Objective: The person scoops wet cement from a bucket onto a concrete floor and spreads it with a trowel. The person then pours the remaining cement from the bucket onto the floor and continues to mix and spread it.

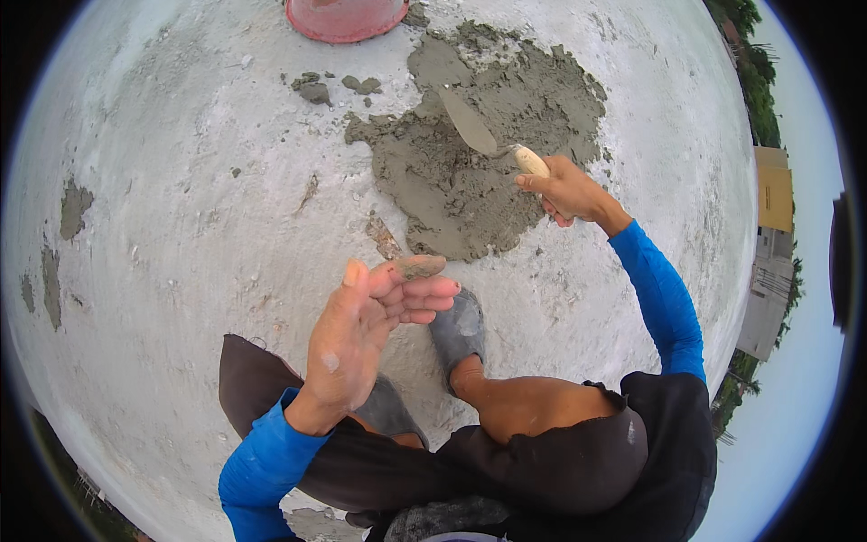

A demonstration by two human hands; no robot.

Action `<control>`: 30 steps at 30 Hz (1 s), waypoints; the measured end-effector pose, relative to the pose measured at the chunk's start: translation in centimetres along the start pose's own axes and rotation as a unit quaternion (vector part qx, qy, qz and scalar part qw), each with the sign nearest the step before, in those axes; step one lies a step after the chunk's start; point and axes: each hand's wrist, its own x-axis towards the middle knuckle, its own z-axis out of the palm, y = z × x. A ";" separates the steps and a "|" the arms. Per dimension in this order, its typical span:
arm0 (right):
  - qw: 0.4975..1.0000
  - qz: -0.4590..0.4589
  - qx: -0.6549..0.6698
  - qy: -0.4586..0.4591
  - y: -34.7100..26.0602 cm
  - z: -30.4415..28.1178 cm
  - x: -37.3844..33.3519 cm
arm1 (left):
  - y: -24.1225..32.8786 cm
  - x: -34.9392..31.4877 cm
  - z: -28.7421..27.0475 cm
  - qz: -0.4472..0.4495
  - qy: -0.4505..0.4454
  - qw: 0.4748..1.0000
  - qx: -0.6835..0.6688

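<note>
My right hand (571, 191) is closed around the wooden handle of a trowel (470, 124). The trowel's pointed metal blade reaches to the left over a spread heap of wet grey mortar (442, 194); whether it touches the mortar I cannot tell. My left hand (361, 325) is held up in front of my knees, palm turned to the right, fingers stretched out and holding nothing. Wet mortar is smeared along its index finger. The mortar lies directly on the pale floor, just beyond my feet.
At the far edge stands a red bucket or tub (348, 18), partly cut off. Small mortar lumps (312, 88) lie left of the heap, and darker patches (74, 210) mark the floor farther left. My grey shoe (459, 330) is close to the heap's near edge. Buildings (772, 262) appear at the right.
</note>
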 end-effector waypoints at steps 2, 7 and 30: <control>0.997 -0.020 0.053 0.045 -2.0 -1.2 3.2 | -0.2 -0.1 0.0 0.013 -0.005 1.000 0.007; 0.993 -0.003 -0.086 0.080 -4.6 0.9 7.2 | -0.4 0.4 0.3 -0.009 0.015 1.000 0.018; 0.897 0.156 -0.301 0.284 3.1 -12.7 9.0 | 0.0 -1.6 -0.4 0.004 0.071 0.997 0.026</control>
